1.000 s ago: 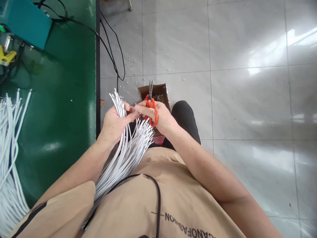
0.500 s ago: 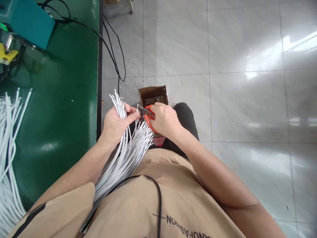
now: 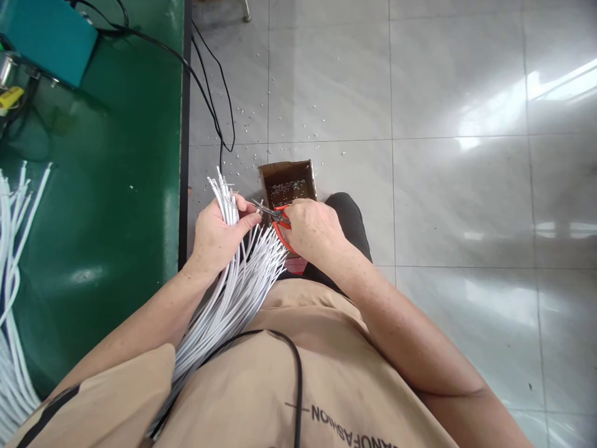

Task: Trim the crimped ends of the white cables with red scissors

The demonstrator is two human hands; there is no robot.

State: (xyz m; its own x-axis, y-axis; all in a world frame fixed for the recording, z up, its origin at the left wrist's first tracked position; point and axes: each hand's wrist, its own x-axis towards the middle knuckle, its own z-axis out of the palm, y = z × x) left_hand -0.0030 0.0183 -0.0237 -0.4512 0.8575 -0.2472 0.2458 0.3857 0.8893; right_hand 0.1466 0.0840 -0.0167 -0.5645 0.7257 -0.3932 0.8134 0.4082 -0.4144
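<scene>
My left hand is closed around the upper part of several white cables, whose stripped ends stick up above it. Between its thumb and fingertips, one single cable end points toward the tool. In my right hand is a pair of wire cutters with orange-red handles. The cutters' dark jaws reach left to that cable end; whether they touch it I cannot tell. Below my hands, a large bundle of loose white cables lies slanting across my lap and under my left arm.
An open cardboard box holding small clippings stands beyond my hands. Clippings litter the floor. On the left, a green table carries a teal machine and another white cable bundle. A black cord hangs off its edge.
The cutters have tilted slightly, and their jaws now sit farther left across the single cable end. My left hand keeps its grip on the cables. The view has shifted a little.
</scene>
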